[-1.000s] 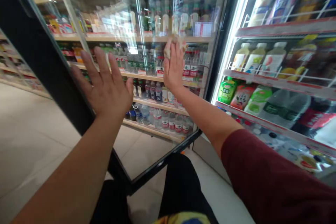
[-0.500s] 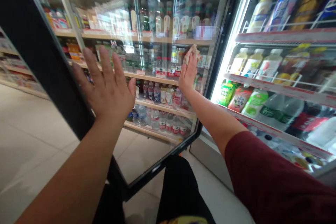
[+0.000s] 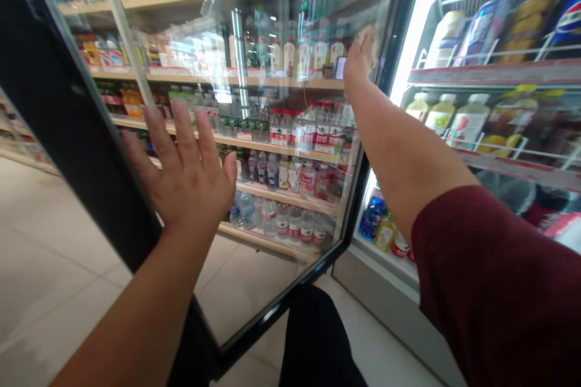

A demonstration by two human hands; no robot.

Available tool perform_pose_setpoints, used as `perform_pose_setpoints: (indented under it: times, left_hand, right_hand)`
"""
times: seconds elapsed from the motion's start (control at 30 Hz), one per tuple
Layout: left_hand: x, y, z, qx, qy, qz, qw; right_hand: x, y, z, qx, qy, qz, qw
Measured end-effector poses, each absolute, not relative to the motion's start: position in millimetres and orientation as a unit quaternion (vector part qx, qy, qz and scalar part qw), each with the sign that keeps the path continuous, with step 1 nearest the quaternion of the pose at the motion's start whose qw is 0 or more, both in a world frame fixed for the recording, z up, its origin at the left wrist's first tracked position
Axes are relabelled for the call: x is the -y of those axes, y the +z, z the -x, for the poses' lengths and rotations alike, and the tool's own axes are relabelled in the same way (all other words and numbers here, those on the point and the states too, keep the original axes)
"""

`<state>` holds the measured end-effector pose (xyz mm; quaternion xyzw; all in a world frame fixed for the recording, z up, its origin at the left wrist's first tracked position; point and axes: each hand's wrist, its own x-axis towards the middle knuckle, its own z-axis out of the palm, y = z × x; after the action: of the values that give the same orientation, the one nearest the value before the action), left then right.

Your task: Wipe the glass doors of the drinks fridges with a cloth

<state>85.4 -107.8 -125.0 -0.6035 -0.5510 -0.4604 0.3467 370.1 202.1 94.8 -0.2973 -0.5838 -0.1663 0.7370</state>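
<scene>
The glass door (image 3: 258,278) of a drinks fridge stands swung open in front of me, with a black frame (image 3: 149,217) around its pane. My left hand (image 3: 186,175) is open, its fingers spread flat against the door near the frame's left side. High on the pane, close to the hinge side, my right hand (image 3: 360,60) presses a pale cloth (image 3: 373,42) to the glass. The cloth is blurred and mostly covered by the hand.
Through the glass I see shelves (image 3: 281,148) of bottled drinks. To the right is the lit fridge, with cans (image 3: 481,30) and bottles (image 3: 469,118) on wire-fronted shelves. Pale floor tiles (image 3: 54,266) lie at the left, and my knee (image 3: 313,332) is below the door.
My right hand has slid up and to the right across the glass with the cloth. My left hand stays at the same place on the door. The view has tilted slightly upward.
</scene>
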Motion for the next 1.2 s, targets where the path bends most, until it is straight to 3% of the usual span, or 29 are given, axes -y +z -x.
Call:
perform_pose_setpoints:
  times: [0.13,0.27,0.33,0.57,0.77,1.0,1.2]
  left_hand:
    - [108,-124,-86,0.566,-0.421,0.597,0.382]
    - [107,-123,-85,0.562,-0.423,0.602,0.379]
    - [107,-123,-83,0.560,-0.424,0.609,0.367]
    - [105,-123,-80,0.527,-0.442,0.619,0.379]
    - [107,-123,-81,0.557,-0.404,0.615,0.386]
    - [107,-123,-80,0.538,-0.433,0.627,0.360]
    - [106,-123,-79,0.530,-0.446,0.629,0.351]
  right_hand:
    - [-175,98,-333,0.548,-0.176,0.376,0.727]
    - [-135,41,-314,0.614,-0.279,0.334,0.658]
    - [-122,23,-311,0.639,-0.274,0.323,0.642]
    - [-81,47,-278,0.694,-0.237,0.311,0.604]
    - [-22,22,-243,0.720,-0.309,0.264,0.563]
    - [-3,47,-198,0.698,-0.352,0.255,0.569]
    - [35,3,-203,0.715,-0.490,0.169,0.470]
